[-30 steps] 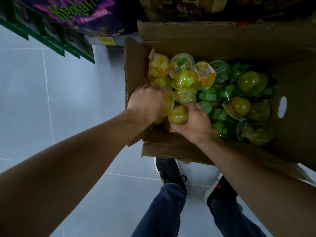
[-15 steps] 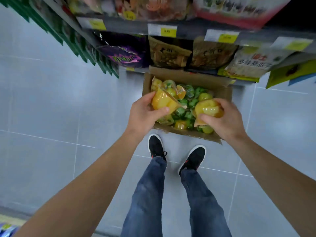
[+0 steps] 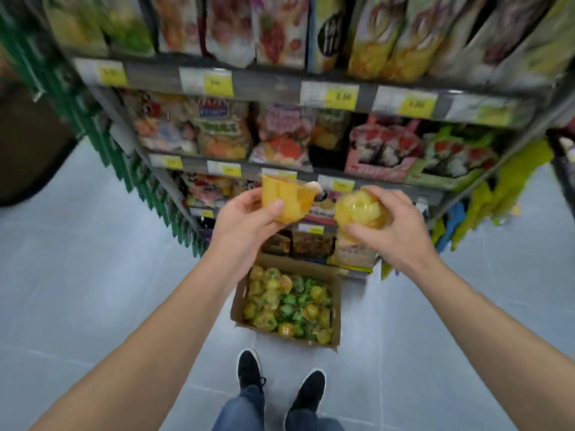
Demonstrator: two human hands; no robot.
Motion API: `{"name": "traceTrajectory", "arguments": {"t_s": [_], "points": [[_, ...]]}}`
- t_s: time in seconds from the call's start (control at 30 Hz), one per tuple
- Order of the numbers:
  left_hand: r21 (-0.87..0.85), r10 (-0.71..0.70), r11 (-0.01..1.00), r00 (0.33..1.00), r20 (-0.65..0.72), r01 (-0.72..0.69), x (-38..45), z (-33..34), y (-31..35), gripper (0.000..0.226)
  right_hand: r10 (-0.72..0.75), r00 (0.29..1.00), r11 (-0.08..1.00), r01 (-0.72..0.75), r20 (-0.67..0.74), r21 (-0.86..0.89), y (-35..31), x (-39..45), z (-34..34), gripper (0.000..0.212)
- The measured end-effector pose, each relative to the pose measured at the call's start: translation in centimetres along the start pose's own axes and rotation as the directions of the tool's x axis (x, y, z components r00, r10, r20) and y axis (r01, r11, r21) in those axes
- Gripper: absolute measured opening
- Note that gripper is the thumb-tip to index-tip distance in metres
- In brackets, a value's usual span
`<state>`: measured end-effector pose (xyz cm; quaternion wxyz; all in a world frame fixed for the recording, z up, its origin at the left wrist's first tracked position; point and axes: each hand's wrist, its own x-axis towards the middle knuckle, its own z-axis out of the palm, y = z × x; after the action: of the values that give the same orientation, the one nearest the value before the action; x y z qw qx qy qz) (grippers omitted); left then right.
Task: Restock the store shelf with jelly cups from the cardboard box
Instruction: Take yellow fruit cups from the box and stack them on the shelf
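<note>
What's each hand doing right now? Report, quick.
Left hand: fingers gripping an orange clear-plastic jelly cup.
Right hand: fingers gripping a yellow clear-plastic jelly cup.

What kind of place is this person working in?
Most likely a shop aisle: shelves of packaged snacks, yellow price tags on the shelf edges, and a cardboard box of jelly cups on the floor.
</note>
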<state>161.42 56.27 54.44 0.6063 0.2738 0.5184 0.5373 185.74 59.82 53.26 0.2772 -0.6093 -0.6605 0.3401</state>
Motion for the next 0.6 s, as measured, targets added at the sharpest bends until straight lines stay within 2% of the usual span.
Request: {"name": "traceTrajectory", "arguments": {"t_s": [0.07,0.13,0.2,0.33,0.4,0.5,0.6], "points": [[-0.042,0.074,0.996,0.996,0.046,-0.072,-0.8,2.2,3.5,0.057,-0.085,0.995,0.996,0.084,-0.045,-0.025,-2.9,0.4,-3.6,0.071],[-0.056,0.147,0.988,0.985,0.087,-0.143,-1.6,4.0,6.9,0.062,-0.160,0.982,0.987,0.155,-0.104,-0.051,-5.5,0.9,-7.0,0.071],[-0.052,0.223,0.975,0.969,0.109,-0.218,-2.3,5.6,10.1,0.070,-0.225,0.959,0.974,0.219,-0.174,-0.052,-8.0,1.6,-10.1,0.071],[-0.046,0.352,0.936,0.920,0.172,-0.350,-3.0,8.1,16.0,0.068,-0.333,0.896,0.943,0.318,-0.295,-0.100,-12.8,2.6,-15.3,0.067],[-0.025,0.410,0.910,0.890,0.200,-0.414,-3.0,9.0,18.9,0.061,-0.390,0.851,0.921,0.366,-0.353,-0.135,-15.1,3.1,-17.1,0.067],[0.015,0.501,0.854,0.830,0.244,-0.520,-2.7,10.2,22.9,0.039,-0.442,0.790,0.895,0.422,-0.424,-0.146,-18.5,4.0,-19.1,0.072],[-0.010,0.572,0.807,0.778,0.260,-0.590,-2.1,11.2,26.4,0.029,-0.490,0.740,0.866,0.475,-0.461,-0.158,-21.7,4.9,-20.5,0.072]]}}
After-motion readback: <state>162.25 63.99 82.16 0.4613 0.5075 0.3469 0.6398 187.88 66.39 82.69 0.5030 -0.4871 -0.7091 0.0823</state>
